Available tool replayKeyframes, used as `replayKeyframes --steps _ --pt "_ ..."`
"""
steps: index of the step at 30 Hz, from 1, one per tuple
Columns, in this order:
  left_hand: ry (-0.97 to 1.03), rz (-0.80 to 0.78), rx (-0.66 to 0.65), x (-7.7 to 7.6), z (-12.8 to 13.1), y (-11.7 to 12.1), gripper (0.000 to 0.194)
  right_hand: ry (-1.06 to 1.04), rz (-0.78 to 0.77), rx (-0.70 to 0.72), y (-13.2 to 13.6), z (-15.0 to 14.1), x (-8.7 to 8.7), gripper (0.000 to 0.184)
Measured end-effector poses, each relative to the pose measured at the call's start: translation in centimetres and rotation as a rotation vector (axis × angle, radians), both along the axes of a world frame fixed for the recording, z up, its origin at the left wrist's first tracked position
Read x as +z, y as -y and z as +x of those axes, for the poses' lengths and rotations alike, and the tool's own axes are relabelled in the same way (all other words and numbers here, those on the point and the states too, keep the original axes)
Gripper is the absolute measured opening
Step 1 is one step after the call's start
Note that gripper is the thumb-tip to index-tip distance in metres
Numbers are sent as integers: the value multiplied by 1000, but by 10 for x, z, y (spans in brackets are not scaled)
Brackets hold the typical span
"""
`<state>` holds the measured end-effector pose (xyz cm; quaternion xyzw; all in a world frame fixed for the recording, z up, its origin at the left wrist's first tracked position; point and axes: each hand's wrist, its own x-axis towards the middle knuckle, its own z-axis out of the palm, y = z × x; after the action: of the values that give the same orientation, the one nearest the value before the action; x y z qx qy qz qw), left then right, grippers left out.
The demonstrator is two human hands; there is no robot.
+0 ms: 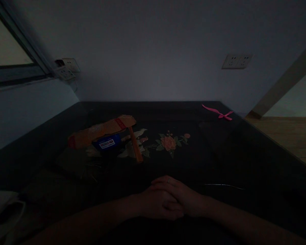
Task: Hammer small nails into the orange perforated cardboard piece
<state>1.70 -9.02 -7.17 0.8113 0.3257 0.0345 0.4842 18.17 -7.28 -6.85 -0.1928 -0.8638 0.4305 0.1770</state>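
Left hand [154, 204] curled closed — right hand [182, 194] folded over it, clasping it — both at dark table [219, 153], near side of rose pattern [168, 143].

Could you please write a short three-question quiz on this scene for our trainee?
1. True or false: the left hand and the right hand are clasped together.
2. Fill in: on the dark table, the blue packet bears a ____ label with printing.
3. Which lies nearest the table's right edge?
a) blue packet
b) pink ribbon
c) brown stick

Key: 1. True. 2. White. 3. b.
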Motion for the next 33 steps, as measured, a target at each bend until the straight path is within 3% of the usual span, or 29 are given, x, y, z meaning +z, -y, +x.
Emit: replayKeyframes --steps 33 --pt "53 -12 1 -8 0 -1 20 15 12 -19 1 0 0 48"
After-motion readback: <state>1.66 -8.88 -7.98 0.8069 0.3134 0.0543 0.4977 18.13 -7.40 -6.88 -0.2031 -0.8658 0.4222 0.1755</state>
